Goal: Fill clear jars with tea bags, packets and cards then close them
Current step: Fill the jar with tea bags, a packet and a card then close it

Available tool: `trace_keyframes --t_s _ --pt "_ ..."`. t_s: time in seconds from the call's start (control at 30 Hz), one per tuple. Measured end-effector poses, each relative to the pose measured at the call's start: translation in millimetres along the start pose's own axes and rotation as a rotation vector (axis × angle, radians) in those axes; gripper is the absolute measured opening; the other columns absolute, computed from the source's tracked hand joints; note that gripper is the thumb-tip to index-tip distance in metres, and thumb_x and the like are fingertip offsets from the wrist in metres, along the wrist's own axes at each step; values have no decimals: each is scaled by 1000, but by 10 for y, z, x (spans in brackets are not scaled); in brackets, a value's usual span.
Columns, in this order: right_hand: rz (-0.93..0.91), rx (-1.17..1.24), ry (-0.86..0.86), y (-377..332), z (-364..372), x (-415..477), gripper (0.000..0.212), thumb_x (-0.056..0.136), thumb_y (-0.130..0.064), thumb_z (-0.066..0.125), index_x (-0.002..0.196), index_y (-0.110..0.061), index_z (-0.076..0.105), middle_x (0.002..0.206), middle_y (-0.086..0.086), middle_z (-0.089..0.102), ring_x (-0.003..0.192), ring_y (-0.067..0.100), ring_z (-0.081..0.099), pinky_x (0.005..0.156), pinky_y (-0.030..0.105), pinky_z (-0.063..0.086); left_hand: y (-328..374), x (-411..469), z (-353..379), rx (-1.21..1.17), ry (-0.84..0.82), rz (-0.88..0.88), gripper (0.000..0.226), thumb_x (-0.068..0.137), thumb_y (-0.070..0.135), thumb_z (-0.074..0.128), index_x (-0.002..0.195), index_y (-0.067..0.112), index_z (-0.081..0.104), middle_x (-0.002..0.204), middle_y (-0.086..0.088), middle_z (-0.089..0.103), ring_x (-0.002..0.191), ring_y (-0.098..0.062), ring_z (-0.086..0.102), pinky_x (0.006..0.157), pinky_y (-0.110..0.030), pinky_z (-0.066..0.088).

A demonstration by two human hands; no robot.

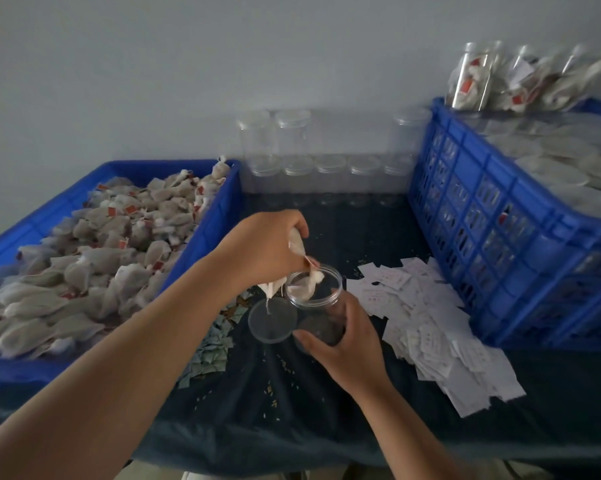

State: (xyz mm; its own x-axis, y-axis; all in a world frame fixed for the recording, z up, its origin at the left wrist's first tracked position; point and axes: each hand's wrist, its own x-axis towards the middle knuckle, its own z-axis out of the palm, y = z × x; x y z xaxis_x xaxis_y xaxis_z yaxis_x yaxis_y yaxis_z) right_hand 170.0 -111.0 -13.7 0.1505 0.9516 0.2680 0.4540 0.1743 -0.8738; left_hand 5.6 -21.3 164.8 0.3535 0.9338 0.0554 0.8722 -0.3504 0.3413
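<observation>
A plain pale wall backs a table draped in dark blue cloth (pixel 292 403), scattered with small crumbs. The person's right hand (pixel 347 344) wraps its fingers around a clear, open-mouthed plastic jar (pixel 314 299), tilted toward the left; the palm hides the jar's lower side. The left hand (pixel 264 251) is closed around a bunch of white mesh tea bags (pixel 301 268), their lower ends hanging into the jar's mouth and just outside its rim. Just beside the jar lies a clear round lid (pixel 273 322). At left, a shallow blue plastic tray (pixel 209 230) is heaped with loose tea bags (pixel 95 254), its near edge cut off. Small greenish packets (pixel 211 351) lie partly under the left forearm. White paper cards (pixel 441 330) spread at right beside a tall blue slotted crate (pixel 500 216). Empty lidded jars (pixel 313 168) stand along the wall, faint and hard to count.
</observation>
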Motion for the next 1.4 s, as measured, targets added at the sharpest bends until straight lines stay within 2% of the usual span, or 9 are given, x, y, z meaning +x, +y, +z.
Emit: trace_keyframes --t_s 0.1,0.2,0.33,0.53,0.77,0.9,1.0,1.2,1.4 --pt "6 27 6 -6 -11 -1 76 69 -69 86 132 -50 50 125 -33 62 112 -8 63 82 11 51 10 30 -129 76 -229 -23 71 67 59 95 121 42 52 107 19 61 90 -4 60 67 -28 48" --pt "2 53 8 -15 -17 -4 75 70 -67 87 133 -48 51 124 -31 63 112 -7 64 81 9 52 -3 49 -299 38 -380 -55 70 68 63 94 122 43 54 113 18 63 99 -7 65 81 -33 58" --pt "1 66 15 -7 -14 -9 77 70 -67 88 135 -41 54 122 -29 64 112 -6 63 83 7 50 -60 42 -429 -331 -258 -27 25 94 41 79 116 47 66 115 15 72 101 -8 72 87 -36 64" --pt "-9 93 25 -18 -18 -10 72 71 -63 88 132 -43 55 124 -32 62 110 -3 65 80 8 50 -116 15 -404 -616 -104 6 46 92 26 85 130 44 66 119 8 75 104 -13 78 96 -46 63" --pt "-19 101 58 -70 -16 -13 70 74 -73 87 130 -49 53 124 -28 65 111 -1 67 82 11 53 11 -23 -180 -619 37 -12 31 89 35 87 114 40 70 107 14 77 93 -4 76 86 -39 67" --pt "-19 89 32 -60 -25 -16 66 75 -72 86 128 -48 53 120 -30 64 107 -1 67 78 9 52 47 4 -175 -733 131 -6 27 92 28 85 114 37 71 110 8 76 96 -11 77 87 -45 67" --pt "-19 93 24 -35 -29 -21 67 74 -62 88 129 -44 54 120 -28 65 107 0 67 80 9 51 53 20 -164 -726 95 -6 28 93 27 84 115 35 69 113 6 75 99 -13 77 87 -42 66" --pt "-19 106 23 -19 -29 -18 76 70 -65 88 134 -40 55 120 -25 66 109 -1 65 81 11 52 -10 -2 6 -398 -103 -21 25 95 38 79 117 39 66 111 15 70 97 -5 70 74 -22 53" --pt "-20 89 45 3 -13 -3 64 71 -67 87 121 -46 53 113 -25 65 101 3 67 75 12 51 4 -46 -66 -400 6 32 17 94 45 78 108 44 69 99 20 74 87 6 69 70 -19 51"
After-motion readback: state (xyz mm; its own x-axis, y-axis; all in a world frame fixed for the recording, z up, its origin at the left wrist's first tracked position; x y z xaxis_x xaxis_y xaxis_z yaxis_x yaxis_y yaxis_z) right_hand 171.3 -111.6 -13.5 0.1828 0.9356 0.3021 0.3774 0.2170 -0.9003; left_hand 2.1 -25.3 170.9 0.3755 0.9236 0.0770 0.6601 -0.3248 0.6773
